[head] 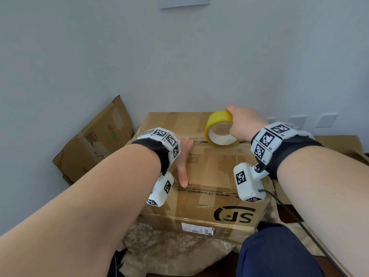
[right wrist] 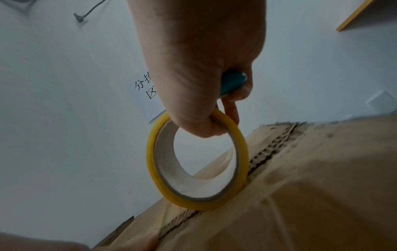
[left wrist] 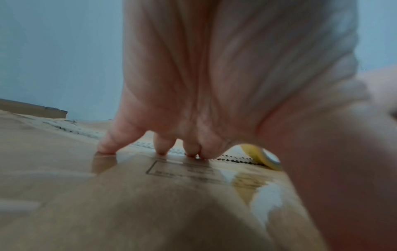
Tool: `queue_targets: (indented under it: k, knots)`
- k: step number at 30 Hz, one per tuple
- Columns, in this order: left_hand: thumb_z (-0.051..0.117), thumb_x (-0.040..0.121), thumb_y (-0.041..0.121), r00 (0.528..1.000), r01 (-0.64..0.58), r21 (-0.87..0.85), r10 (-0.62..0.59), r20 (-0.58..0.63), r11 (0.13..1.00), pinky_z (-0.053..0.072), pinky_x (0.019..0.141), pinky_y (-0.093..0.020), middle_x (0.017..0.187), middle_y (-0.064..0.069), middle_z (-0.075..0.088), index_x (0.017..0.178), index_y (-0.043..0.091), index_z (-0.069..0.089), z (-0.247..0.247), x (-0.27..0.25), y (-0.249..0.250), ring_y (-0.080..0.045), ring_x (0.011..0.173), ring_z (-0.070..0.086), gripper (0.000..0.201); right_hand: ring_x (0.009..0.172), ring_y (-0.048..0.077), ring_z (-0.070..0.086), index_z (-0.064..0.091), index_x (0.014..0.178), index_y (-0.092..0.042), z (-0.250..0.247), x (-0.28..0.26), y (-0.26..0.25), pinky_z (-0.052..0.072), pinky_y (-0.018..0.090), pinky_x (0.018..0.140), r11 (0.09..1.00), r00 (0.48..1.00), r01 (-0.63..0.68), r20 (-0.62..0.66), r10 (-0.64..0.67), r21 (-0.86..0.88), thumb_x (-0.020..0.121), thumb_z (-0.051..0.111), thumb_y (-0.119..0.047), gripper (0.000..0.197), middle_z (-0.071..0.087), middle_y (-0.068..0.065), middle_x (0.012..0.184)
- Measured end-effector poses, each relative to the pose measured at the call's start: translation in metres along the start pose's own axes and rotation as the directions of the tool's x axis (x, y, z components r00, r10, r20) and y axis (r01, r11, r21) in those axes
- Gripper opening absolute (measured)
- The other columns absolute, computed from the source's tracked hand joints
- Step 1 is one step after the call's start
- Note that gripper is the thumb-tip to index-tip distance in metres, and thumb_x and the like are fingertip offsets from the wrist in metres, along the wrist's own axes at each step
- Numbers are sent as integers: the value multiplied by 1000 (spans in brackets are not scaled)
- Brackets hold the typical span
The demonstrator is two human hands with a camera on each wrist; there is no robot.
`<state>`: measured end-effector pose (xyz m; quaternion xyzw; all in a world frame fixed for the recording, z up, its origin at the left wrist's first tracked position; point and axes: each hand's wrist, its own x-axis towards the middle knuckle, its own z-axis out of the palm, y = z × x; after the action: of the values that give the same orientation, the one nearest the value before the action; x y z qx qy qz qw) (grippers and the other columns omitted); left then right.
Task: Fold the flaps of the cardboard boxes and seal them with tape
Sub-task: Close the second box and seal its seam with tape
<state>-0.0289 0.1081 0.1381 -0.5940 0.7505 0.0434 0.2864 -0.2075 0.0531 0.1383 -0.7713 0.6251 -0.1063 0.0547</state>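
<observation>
Our left hand (head: 182, 156) lies spread, fingertips (left wrist: 106, 149) pressing the cardboard box's (head: 209, 176) closed flaps beside the seam. Our right hand (head: 246, 122) pinches the yellow tape roll (head: 219, 128) upright on that seam. A flattened carton (head: 93, 140) leans on the wall (head: 179, 56) behind-left; crumpled wrapping (head: 175, 252) lies below.

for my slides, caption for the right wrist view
Right hand holds the tape roll upright on the box seam.
</observation>
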Motion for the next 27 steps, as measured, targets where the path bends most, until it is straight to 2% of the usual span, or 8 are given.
queue_targets:
  k: [3, 5, 9, 11, 14, 18, 23, 27]
  knots:
    - [82, 59, 53, 1000, 16, 4, -16, 5, 1000, 31, 106, -35, 153, -3, 23, 147, 10, 14, -1, 0, 0, -10, 116, 36, 120, 84, 28, 51, 46, 122, -22, -7, -5, 11, 41, 33, 66, 998, 998, -38, -51, 35, -46, 82, 49, -6, 42, 53, 5, 94]
    - [82, 58, 55, 1000, 16, 8, -16, 11, 1000, 33, 103, -36, 152, -2, 25, 147, 10, 15, -1, 1, 1, -9, 105, 28, 120, 86, 27, 46, 47, 122, -23, -8, -8, 14, 39, 34, 66, 993, 994, -71, -89, 63, -89, 84, 49, -8, 41, 51, 5, 93]
    - [82, 60, 52, 1000, 13, -5, -13, 8, 1000, 28, 81, -27, 123, 13, 24, 147, 10, 15, 0, -1, 0, -8, 100, 23, 118, 102, 30, 46, 54, 114, -21, -9, -10, 19, 37, 34, 66, 978, 981, -126, -169, 97, -169, 87, 57, -19, 28, 53, 6, 93]
    - [82, 60, 52, 999, 27, -3, -27, 18, 1000, 33, 85, -32, 137, 7, 33, 147, 12, 16, -2, -3, 0, -11, 102, 32, 116, 108, 31, 46, 56, 113, -20, -15, -10, 31, 37, 33, 67, 957, 974, -174, -184, 133, -232, 88, 60, -27, 26, 57, 8, 103]
    - [82, 63, 50, 999, 38, 5, -38, 32, 999, 35, 96, -35, 151, -5, 27, 148, 12, 13, -5, -4, 3, -18, 121, 41, 115, 112, 30, 45, 58, 119, -21, -23, -13, 50, 37, 34, 69, 913, 960, -260, -186, 209, -314, 90, 55, -21, 29, 56, 8, 111]
    - [82, 62, 51, 999, 29, 6, -29, 16, 1000, 33, 102, -34, 153, -4, 23, 148, 10, 13, -4, -3, 4, -9, 105, 29, 117, 114, 30, 43, 57, 120, -19, -20, -16, 50, 38, 35, 68, 890, 949, -301, -195, 247, -342, 89, 51, -11, 33, 55, 8, 109]
    - [81, 57, 57, 999, 27, 14, -27, 17, 1000, 31, 109, -38, 154, -5, 19, 149, 8, 5, -3, 3, 6, -16, 125, 36, 129, 106, 34, 53, 57, 111, -10, -17, -21, 63, 44, 36, 75, 914, 912, -396, -154, 380, -85, 86, 49, -7, 26, 59, 14, 109]
    - [80, 56, 61, 1000, -13, 6, 13, -20, 1000, 34, 105, -40, 151, -5, 27, 149, 10, 5, -9, 9, 20, -24, 133, 36, 131, 80, 30, 54, 57, 91, -7, -12, -29, 72, 41, 31, 68, 912, 909, -404, -79, 409, 70, 86, 48, -7, 10, 61, 14, 95]
